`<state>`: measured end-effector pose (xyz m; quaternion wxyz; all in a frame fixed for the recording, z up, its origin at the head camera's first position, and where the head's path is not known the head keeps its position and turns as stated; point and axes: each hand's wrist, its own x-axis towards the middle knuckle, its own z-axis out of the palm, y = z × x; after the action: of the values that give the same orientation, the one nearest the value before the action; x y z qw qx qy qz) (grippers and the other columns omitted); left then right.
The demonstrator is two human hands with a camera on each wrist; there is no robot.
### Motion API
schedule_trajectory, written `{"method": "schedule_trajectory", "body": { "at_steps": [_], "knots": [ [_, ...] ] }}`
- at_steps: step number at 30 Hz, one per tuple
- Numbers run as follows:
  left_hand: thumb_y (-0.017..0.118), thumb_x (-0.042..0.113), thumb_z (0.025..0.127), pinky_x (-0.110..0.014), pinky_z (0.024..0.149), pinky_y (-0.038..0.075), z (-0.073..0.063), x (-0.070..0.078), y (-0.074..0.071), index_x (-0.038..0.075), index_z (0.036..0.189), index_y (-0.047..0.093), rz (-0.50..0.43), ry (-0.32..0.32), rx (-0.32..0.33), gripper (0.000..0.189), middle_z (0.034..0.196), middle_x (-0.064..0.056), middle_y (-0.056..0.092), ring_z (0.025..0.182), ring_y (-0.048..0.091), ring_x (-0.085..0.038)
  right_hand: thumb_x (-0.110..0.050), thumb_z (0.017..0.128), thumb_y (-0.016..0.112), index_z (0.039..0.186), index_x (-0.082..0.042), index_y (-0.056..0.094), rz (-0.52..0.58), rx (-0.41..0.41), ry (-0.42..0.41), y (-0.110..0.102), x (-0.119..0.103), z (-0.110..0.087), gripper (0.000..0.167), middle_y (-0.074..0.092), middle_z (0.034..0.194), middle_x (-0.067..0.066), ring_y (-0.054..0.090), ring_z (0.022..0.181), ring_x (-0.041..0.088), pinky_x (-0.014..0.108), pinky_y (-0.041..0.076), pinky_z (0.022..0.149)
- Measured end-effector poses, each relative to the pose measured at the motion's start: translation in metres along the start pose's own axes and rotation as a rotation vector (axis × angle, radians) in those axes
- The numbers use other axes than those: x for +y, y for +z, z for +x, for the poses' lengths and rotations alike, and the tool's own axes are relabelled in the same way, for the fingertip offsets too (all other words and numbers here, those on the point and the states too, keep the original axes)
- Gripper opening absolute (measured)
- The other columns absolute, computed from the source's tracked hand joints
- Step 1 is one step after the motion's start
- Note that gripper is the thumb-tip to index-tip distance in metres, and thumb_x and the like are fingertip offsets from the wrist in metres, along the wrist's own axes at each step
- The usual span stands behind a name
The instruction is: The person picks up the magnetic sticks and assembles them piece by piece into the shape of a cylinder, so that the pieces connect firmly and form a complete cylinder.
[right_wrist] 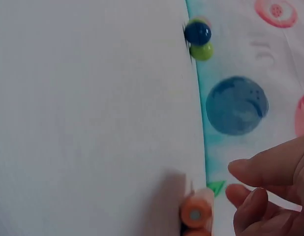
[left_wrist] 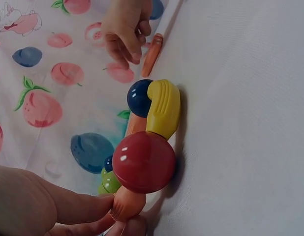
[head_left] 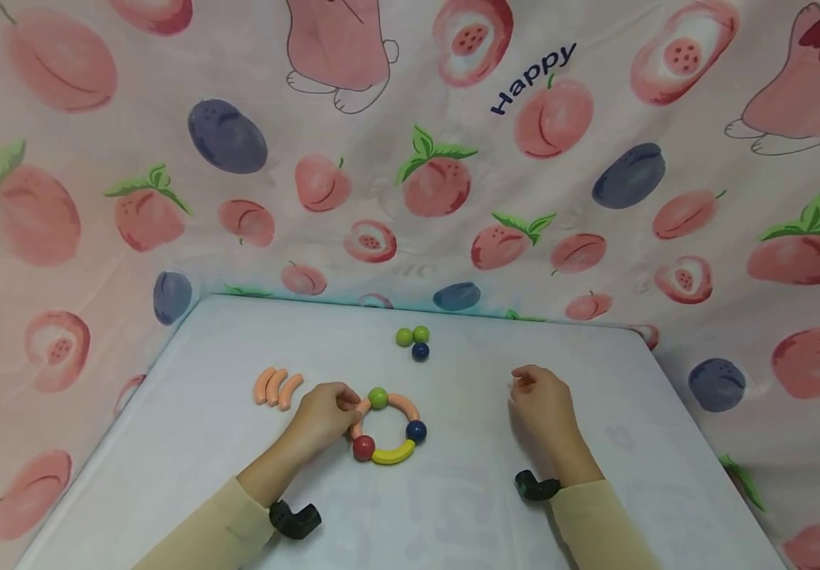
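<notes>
A ring of curved sticks and balls lies on the white table in the head view. My left hand [head_left: 326,413] pinches its left orange curved stick [left_wrist: 130,204] between thumb and fingers. This stick is between a green ball [head_left: 377,397] and a red ball [head_left: 363,448]. A yellow curved stick [head_left: 393,454], a dark blue ball [head_left: 416,431] and another orange curved stick [head_left: 405,406] make up the other side. My right hand [head_left: 544,405] hovers right of the ring with loosely bent fingers and nothing visible in them. Near it, orange sticks [right_wrist: 195,215] show in the right wrist view.
Left of the ring lie three orange curved sticks [head_left: 278,388]. Behind it sit two green balls [head_left: 404,337] and a dark blue ball [head_left: 420,351]. A fruit-printed cloth [head_left: 410,261] hangs along the table's back edge. Black wrist mounts [head_left: 294,520] are on both wrists.
</notes>
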<state>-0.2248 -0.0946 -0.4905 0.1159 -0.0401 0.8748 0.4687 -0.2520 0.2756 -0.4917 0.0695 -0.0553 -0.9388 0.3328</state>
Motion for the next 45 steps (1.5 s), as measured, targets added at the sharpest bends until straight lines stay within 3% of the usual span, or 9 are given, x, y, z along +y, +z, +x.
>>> {"method": "schedule_trajectory", "body": {
  "at_steps": [9, 19, 22, 26, 29, 32, 35, 40, 45],
  "knots": [
    [0.08, 0.005, 0.092, -0.029, 0.069, 0.061, -0.006, -0.003, -0.003, 0.003, 0.116, 0.073, -0.038, -0.011, -0.024, 0.025, 0.1, -0.008, 0.072, 0.079, 0.069, -0.017, -0.009, 0.092, 0.075, 0.127, -0.001, 0.071, -0.071, -0.059, 0.054, -0.005, 0.01, 0.006, 0.037, 0.074, 0.111, 0.015, 0.066, 0.101, 0.03, 0.047, 0.057, 0.089],
    [0.084, 0.003, 0.089, -0.029, 0.067, 0.063, -0.011, -0.004, -0.005, 0.0, 0.115, 0.072, -0.082, 0.003, -0.05, 0.028, 0.097, -0.01, 0.071, 0.074, 0.071, -0.016, -0.012, 0.091, 0.081, 0.123, -0.001, 0.075, -0.19, -0.146, -0.021, 0.006, 0.001, 0.004, 0.035, 0.074, 0.096, 0.008, 0.066, 0.093, 0.027, 0.05, 0.055, 0.09],
    [0.083, 0.004, 0.091, -0.03, 0.067, 0.063, -0.013, -0.005, -0.005, -0.001, 0.115, 0.072, -0.087, 0.005, -0.059, 0.027, 0.095, -0.009, 0.072, 0.073, 0.072, -0.015, -0.012, 0.091, 0.079, 0.122, -0.002, 0.076, -0.172, -0.161, -0.029, 0.009, -0.004, 0.003, 0.033, 0.075, 0.096, 0.007, 0.067, 0.096, 0.027, 0.053, 0.054, 0.097],
    [0.081, 0.004, 0.093, -0.031, 0.067, 0.064, -0.015, -0.006, -0.004, -0.001, 0.115, 0.071, -0.096, 0.009, -0.07, 0.024, 0.094, -0.009, 0.073, 0.072, 0.072, -0.014, -0.017, 0.094, 0.077, 0.122, -0.004, 0.077, -0.101, -0.166, -0.04, 0.014, -0.012, -0.001, 0.031, 0.075, 0.099, 0.006, 0.067, 0.098, 0.025, 0.052, 0.051, 0.104],
    [0.08, 0.003, 0.093, -0.031, 0.067, 0.064, -0.016, -0.005, -0.003, -0.001, 0.115, 0.071, -0.106, 0.01, -0.077, 0.024, 0.093, -0.008, 0.074, 0.071, 0.073, -0.014, -0.025, 0.097, 0.076, 0.121, -0.01, 0.077, -0.035, -0.172, -0.05, 0.018, -0.023, -0.005, 0.028, 0.075, 0.103, 0.004, 0.066, 0.094, 0.021, 0.041, 0.055, 0.092],
    [0.08, 0.004, 0.094, -0.031, 0.068, 0.064, -0.017, -0.004, -0.001, -0.001, 0.115, 0.071, -0.121, 0.01, -0.089, 0.024, 0.093, -0.009, 0.074, 0.071, 0.073, -0.014, -0.026, 0.1, 0.075, 0.12, -0.011, 0.074, 0.104, -0.218, -0.039, 0.024, -0.035, -0.009, 0.025, 0.073, 0.106, 0.005, 0.066, 0.083, 0.016, 0.03, 0.055, 0.072],
    [0.08, 0.003, 0.094, -0.031, 0.068, 0.064, -0.018, -0.003, 0.001, -0.001, 0.115, 0.071, -0.131, 0.011, -0.098, 0.024, 0.092, -0.008, 0.075, 0.071, 0.074, -0.014, -0.014, 0.098, 0.076, 0.119, -0.008, 0.071, 0.269, -0.272, -0.029, 0.03, -0.047, -0.012, 0.022, 0.072, 0.108, 0.009, 0.067, 0.072, 0.016, 0.026, 0.055, 0.062],
    [0.08, 0.003, 0.093, -0.031, 0.067, 0.064, -0.018, -0.002, 0.006, -0.002, 0.115, 0.071, -0.127, 0.024, -0.101, 0.024, 0.089, -0.007, 0.075, 0.07, 0.073, -0.014, -0.004, 0.095, 0.077, 0.118, -0.007, 0.068, 0.453, -0.316, -0.049, 0.043, -0.069, -0.018, 0.024, 0.071, 0.115, 0.012, 0.073, 0.075, 0.018, 0.029, 0.061, 0.064],
    [0.081, 0.005, 0.093, -0.03, 0.067, 0.064, -0.018, -0.003, 0.011, -0.001, 0.115, 0.071, -0.114, 0.024, -0.11, 0.024, 0.088, -0.006, 0.075, 0.069, 0.073, -0.013, -0.003, 0.095, 0.077, 0.118, -0.006, 0.068, 0.553, -0.361, -0.087, 0.054, -0.09, -0.025, 0.024, 0.07, 0.115, 0.014, 0.076, 0.083, 0.02, 0.033, 0.065, 0.071]
  ]
}}
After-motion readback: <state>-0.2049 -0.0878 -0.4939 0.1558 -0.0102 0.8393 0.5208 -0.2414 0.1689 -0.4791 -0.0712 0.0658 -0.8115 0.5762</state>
